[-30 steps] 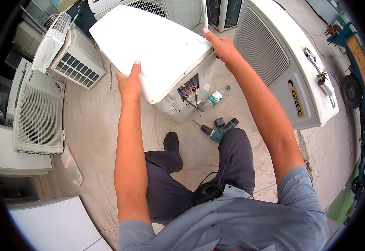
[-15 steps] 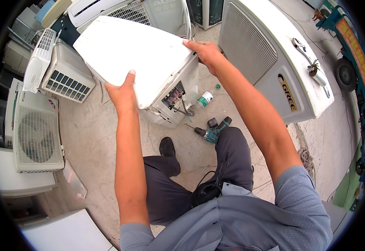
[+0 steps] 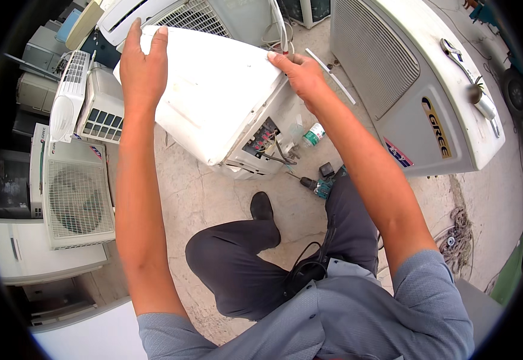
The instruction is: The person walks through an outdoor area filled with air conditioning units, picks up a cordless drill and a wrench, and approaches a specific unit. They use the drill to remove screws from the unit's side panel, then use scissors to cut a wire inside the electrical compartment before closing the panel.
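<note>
Before me stands a white outdoor air-conditioner unit (image 3: pixel 243 171), its wiring terminals (image 3: pixel 263 141) and loose wires exposed in an opening on the side. The broad white top cover (image 3: pixel 213 90) lies over it. My right hand (image 3: pixel 300 75) grips the cover's right edge, thumb on top, the other fingers partly hidden. At the far left corner my left hand (image 3: pixel 143 69) rests against the cover, thumb and fingers stretched apart. Beside the unit on the floor are a green-labelled plastic bottle (image 3: pixel 313 134) and a teal cordless drill (image 3: pixel 319 186), partly behind my knee.
At right a large white unit (image 3: pixel 393 90) carries a ratchet wrench (image 3: pixel 455 54) and a metal cylinder (image 3: pixel 483 105). More outdoor units (image 3: pixel 78 195) stack up on the left. A white strip (image 3: pixel 332 77) and tangled cord (image 3: pixel 458 237) lie on the concrete floor.
My left hand has moved from the cover's near left edge to its far left corner. My right hand keeps its hold. The view has shifted, and my left knee has swung outward.
</note>
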`<state>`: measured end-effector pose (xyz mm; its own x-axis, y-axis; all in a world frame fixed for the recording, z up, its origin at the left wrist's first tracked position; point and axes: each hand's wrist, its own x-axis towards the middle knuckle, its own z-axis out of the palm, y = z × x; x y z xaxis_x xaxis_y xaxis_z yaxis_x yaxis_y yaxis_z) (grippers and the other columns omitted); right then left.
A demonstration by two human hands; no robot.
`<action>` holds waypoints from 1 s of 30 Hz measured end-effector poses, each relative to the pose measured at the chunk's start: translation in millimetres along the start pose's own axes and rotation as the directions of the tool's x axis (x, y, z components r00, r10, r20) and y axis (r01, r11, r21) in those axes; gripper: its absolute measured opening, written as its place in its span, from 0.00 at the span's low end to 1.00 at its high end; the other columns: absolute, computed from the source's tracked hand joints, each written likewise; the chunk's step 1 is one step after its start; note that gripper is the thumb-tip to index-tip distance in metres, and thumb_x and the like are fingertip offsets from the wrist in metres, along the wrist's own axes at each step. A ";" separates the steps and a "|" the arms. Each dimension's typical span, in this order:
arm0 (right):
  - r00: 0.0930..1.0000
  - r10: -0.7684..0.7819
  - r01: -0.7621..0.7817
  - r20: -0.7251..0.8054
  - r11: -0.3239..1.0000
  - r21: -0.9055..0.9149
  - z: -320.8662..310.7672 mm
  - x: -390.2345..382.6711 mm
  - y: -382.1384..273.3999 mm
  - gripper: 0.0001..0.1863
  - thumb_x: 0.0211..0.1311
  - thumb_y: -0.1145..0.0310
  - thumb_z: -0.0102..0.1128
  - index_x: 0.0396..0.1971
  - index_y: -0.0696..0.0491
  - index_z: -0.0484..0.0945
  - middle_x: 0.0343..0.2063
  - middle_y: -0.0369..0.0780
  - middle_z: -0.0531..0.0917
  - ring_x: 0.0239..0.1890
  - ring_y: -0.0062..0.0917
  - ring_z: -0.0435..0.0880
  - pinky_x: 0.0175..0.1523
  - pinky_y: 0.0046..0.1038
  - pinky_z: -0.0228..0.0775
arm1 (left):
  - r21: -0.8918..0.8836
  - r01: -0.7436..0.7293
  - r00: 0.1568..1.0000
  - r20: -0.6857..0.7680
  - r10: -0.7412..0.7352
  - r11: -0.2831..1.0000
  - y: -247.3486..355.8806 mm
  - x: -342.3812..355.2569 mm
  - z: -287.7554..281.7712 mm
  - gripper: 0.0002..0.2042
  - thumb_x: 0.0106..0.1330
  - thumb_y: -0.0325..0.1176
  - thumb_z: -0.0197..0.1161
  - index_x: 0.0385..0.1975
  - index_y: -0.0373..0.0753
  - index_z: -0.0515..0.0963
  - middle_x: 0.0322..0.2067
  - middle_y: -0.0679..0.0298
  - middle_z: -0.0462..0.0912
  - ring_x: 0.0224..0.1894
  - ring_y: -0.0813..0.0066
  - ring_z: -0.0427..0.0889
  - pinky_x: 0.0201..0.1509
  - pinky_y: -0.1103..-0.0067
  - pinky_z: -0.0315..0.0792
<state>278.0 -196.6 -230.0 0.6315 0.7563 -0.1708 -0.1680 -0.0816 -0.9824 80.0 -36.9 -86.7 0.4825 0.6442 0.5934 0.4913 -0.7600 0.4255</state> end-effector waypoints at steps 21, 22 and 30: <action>0.920 -0.193 0.185 -0.341 0.981 -0.055 -37.3 -60.9 104.0 0.17 0.68 0.61 0.62 0.45 0.61 0.80 0.38 0.44 0.87 0.42 0.27 0.85 0.50 0.30 0.75 | 0.208 -0.160 0.942 0.325 0.086 0.965 -9.7 -51.8 110.0 0.30 0.71 0.58 0.54 0.65 0.44 0.75 0.69 0.44 0.68 0.74 0.45 0.61 0.75 0.58 0.54; 0.914 -0.171 0.150 -0.368 0.985 -0.088 -40.7 -68.6 110.5 0.17 0.69 0.61 0.62 0.45 0.61 0.80 0.38 0.44 0.87 0.42 0.27 0.85 0.50 0.30 0.75 | 0.195 -0.165 0.941 0.325 0.095 0.967 -10.8 -52.2 110.4 0.30 0.71 0.58 0.55 0.64 0.44 0.76 0.68 0.44 0.68 0.73 0.45 0.61 0.75 0.58 0.55; 0.871 -0.094 0.273 -0.482 0.908 0.316 -55.2 -58.8 70.0 0.16 0.71 0.59 0.59 0.41 0.59 0.80 0.32 0.38 0.83 0.35 0.23 0.79 0.41 0.29 0.73 | 0.198 -0.169 0.927 0.363 0.088 0.966 0.3 -51.7 108.7 0.24 0.72 0.48 0.54 0.61 0.43 0.77 0.65 0.44 0.72 0.69 0.45 0.67 0.73 0.62 0.60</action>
<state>270.9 -282.6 -292.9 0.9309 0.3533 -0.0927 -0.2194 0.3378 -0.9153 134.0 -61.0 -191.5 0.7541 0.5622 0.3395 0.5364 -0.8255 0.1754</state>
